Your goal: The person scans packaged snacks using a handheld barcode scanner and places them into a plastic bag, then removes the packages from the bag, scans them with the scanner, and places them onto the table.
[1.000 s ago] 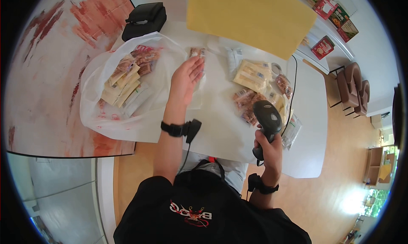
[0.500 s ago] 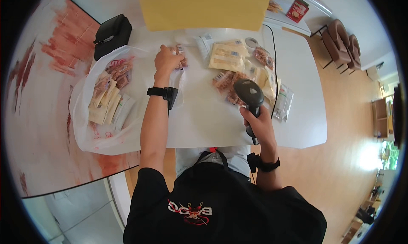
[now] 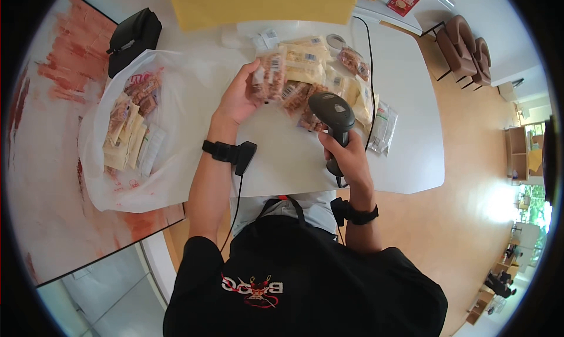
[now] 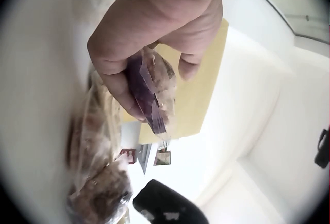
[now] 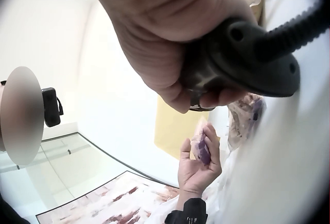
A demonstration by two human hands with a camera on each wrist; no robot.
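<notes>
My left hand (image 3: 235,97) holds a clear packet of reddish-brown pieces (image 3: 269,77), its white barcode label facing up in the head view. The left wrist view shows the packet edge-on, with a purple strip along its end, between fingers and thumb. In my right hand (image 3: 351,159) is a black barcode scanner (image 3: 332,110), gripped by the handle, its head angled toward the packet. Beneath and beyond them lies a pile of pale yellow packets (image 3: 304,65) and similar reddish-brown packets (image 3: 295,96).
A white plastic bag (image 3: 94,172) with several packets stands on the left, a black case (image 3: 134,38) behind it. A yellow board (image 3: 264,5) spans the back. A tape roll (image 3: 336,41), black cable (image 3: 372,84) and silvery packets (image 3: 383,128) lie at the right.
My left hand has reached to a packet at the back of the table, taken hold of it and brought it right, near the pile and scanner. The right hand keeps its grip on the scanner.
</notes>
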